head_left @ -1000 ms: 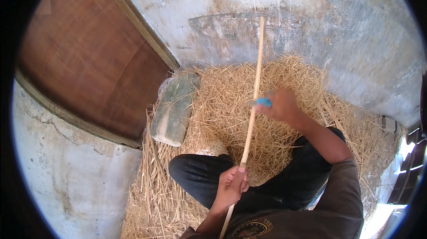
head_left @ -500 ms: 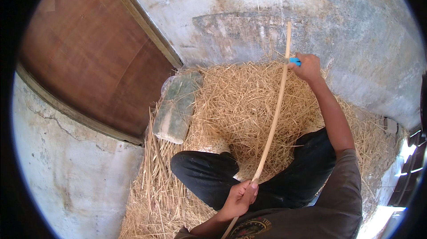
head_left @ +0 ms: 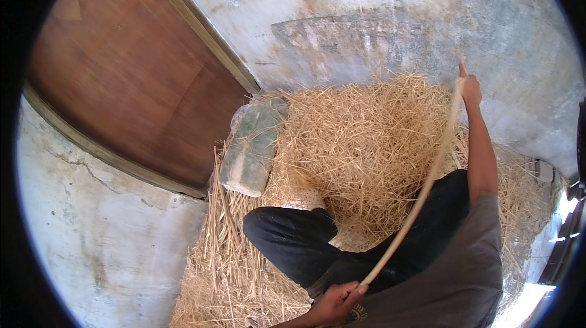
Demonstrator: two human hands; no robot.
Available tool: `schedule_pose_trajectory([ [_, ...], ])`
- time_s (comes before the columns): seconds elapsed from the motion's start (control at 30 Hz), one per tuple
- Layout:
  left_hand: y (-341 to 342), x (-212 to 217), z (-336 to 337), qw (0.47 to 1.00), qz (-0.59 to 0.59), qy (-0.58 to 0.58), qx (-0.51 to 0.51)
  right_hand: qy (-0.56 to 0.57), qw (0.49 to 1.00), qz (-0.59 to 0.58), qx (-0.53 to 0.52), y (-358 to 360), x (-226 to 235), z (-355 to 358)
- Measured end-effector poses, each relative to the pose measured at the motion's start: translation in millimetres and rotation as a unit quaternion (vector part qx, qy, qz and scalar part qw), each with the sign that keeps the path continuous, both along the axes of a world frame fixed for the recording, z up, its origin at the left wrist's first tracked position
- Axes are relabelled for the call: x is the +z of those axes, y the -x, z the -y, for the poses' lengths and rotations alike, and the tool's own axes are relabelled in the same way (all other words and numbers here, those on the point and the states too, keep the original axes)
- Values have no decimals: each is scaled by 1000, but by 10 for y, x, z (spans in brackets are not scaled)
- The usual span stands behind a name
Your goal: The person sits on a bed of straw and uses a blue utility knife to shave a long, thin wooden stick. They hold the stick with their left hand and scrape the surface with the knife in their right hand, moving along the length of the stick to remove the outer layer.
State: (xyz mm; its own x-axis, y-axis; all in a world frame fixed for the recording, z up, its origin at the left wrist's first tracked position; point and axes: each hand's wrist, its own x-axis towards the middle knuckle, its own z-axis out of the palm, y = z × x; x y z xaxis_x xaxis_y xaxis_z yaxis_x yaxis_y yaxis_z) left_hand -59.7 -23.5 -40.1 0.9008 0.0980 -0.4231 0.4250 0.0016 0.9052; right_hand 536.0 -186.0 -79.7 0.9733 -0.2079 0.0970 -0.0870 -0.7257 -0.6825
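A long, pale bamboo-like strip [head_left: 421, 196] runs slanting and bowed from my lap up toward the far wall, smeared by motion along its upper part. Its near part is gripped by my left hand [head_left: 336, 303], the thumb laid along it, close to my shirt. At the strip's far end is my right hand [head_left: 470, 88], arm stretched out, fingers curled and what looks like one finger pointing up. The small blue-handled tool that showed in this hand half a second ago is hidden behind the closed fingers now.
Loose straw-like shavings [head_left: 360, 138] heap in front of my crossed legs [head_left: 293, 233]. A greenish wrapped bundle [head_left: 253, 148] lies left, beside thin sticks [head_left: 223, 230]. A brown door panel [head_left: 140, 77] and stained walls [head_left: 378, 29] enclose the spot.
My right hand has swung right and slightly farther out to the strip's far end. My left hand has shifted right and nearer my body, and the strip now slants more to the right.
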Motion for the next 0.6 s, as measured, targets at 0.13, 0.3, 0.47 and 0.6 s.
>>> schedule_pose_trajectory([
  [0.13, -215, -142, -289, 985, 75, 60, 140, 104, 991, 8, 85, 68, -271, 220],
  [0.3, -800, 137, -483, 971, 109, 9, 210, 240, 906, -14, 349, 1410, 605, -561],
  [0.47, -990, 231, -489, 967, 133, -12, 217, 285, 807, 114, 504, 2313, 682, -821],
  [0.6, -1000, 172, -498, 963, 149, -15, 223, 158, 804, 109, 563, 2545, 772, -935],
])
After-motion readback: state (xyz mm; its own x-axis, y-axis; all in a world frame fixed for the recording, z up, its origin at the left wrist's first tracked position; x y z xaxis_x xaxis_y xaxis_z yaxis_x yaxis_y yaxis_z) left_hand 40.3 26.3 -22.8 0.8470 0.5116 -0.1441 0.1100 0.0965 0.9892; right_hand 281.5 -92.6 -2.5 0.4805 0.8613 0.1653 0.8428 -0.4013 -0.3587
